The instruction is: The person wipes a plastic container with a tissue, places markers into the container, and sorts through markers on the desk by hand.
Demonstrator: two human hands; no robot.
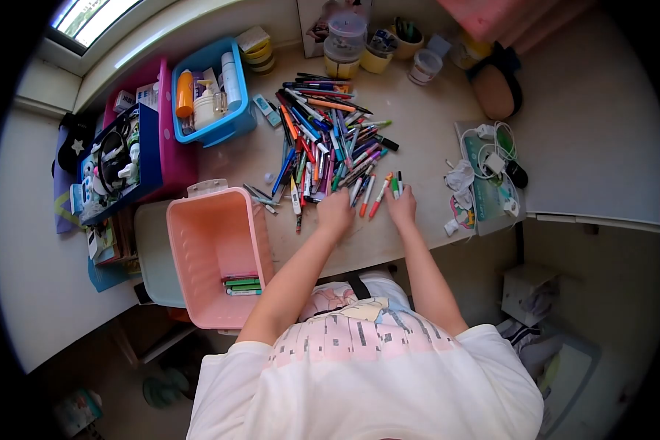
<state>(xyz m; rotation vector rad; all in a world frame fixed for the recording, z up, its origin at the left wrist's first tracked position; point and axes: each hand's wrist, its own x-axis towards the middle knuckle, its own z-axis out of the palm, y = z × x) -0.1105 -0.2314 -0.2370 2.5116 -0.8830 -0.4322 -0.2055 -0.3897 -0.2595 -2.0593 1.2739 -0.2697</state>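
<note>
A big loose pile of pens and markers (323, 139) spreads over the middle of the desk. My left hand (335, 210) is at the near edge of this pile, its fingers curled in among the pens; what they grip, if anything, is hidden. To the right, my right hand (401, 207) is closed around two green markers (397, 185) that stick up past its fingers. Orange-ended markers (375, 199) lie between my hands. On my left stands an open pink bin (220, 220), with several green and other markers (243, 284) at its bottom.
Behind the bin are a blue basket (231, 130) of bottles, a magenta bin (172, 158) and a dark blue box (150, 147) of cables. Tubs (345, 48) line the back. Chargers and cables (495, 163) lie on a green box at right, near a brown-and-black object (495, 95).
</note>
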